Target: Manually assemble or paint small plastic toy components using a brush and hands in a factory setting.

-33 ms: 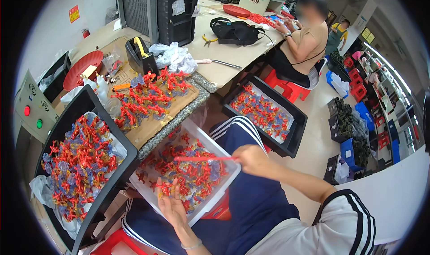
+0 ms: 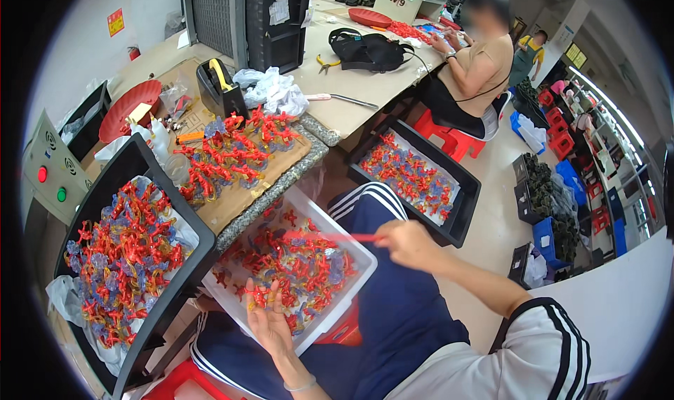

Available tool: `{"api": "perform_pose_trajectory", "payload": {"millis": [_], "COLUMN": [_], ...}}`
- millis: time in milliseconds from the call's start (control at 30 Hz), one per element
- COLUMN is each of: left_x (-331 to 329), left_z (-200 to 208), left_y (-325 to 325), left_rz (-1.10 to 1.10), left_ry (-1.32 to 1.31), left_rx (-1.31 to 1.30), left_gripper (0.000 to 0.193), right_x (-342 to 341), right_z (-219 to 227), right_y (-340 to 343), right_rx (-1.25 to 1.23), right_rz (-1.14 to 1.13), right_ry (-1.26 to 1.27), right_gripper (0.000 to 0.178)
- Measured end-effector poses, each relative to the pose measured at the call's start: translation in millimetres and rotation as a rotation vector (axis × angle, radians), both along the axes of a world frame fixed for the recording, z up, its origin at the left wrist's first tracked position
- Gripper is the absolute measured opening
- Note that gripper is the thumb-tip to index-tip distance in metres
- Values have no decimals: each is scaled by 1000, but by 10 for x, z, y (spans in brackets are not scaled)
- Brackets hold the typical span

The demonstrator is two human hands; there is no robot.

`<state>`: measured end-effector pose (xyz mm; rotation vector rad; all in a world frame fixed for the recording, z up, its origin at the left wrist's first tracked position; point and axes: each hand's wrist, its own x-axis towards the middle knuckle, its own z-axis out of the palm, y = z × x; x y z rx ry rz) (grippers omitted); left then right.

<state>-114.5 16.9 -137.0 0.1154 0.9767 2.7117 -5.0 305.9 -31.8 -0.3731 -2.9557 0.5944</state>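
Note:
My left hand (image 2: 270,323) is palm up over the near side of a white plastic bin (image 2: 361,277). Its fingers curl around a small red and yellow plastic figure (image 2: 260,299), partly hidden by them. In my right hand (image 2: 411,244), closed in a fist, is a thin red stick (image 2: 330,237), pointing left across the bin. The stick is apart from the left hand. Glossy red, yellow and clear violet figures (image 2: 309,263) lie heaped in the bin, which rests at my lap.
A black crate (image 2: 200,249) of similar figures stands at the left, another black crate (image 2: 463,224) on the floor beyond my knee. The workbench (image 2: 281,172) carries more figures, a tape dispenser (image 2: 221,91) and pliers (image 2: 326,64). A co-worker (image 2: 481,56) sits at the far right.
My right hand has moved slightly right and away from me, carrying the red stick with it. The left hand stays in place with the figure.

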Motion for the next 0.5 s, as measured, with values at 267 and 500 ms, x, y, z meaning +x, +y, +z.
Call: {"api": "perform_pose_trajectory", "payload": {"millis": [267,500], "left_x": [50,79], "left_z": [-3,-61], "left_y": [-3,-29], "left_rz": [-91,-66], "left_ry": [-1,8], "left_rx": [4,-33], "left_gripper": [68,66], "right_x": [-221,-1372], "right_z": [859,2418], "right_y": [2056,3082], "right_rx": [-311,-456], "right_rz": [-422,-712], "right_ry": [487,506], "right_gripper": [29,20]}}
